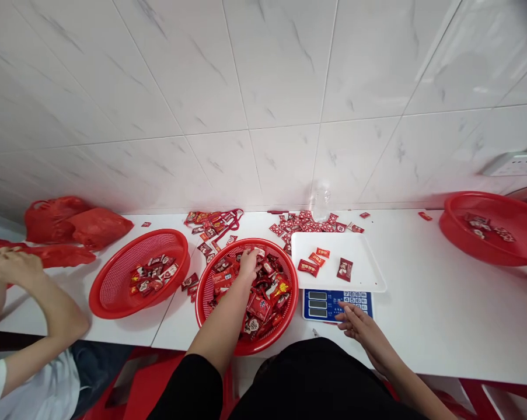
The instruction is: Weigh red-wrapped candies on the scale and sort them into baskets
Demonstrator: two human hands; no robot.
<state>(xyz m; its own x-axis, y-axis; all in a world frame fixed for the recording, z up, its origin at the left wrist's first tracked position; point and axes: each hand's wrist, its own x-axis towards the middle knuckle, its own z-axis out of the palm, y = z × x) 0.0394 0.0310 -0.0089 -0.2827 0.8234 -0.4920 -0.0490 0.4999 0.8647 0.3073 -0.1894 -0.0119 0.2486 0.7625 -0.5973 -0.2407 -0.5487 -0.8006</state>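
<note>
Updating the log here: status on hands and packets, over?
Left hand in basket among packets, grip unclear. Right hand open by scale. Four packets on tray. Nothing seen blocking either hand.

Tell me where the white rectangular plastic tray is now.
In the head view, the white rectangular plastic tray sits right of centre, beside the round red perforated plastic basket and just beyond the flat blue keypad panel.

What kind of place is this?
It looks like a small workroom for wrapped snacks, maybe in a shop or little factory: there's a digital scale, a red basket full of small packets, and red plastic bags.
</note>
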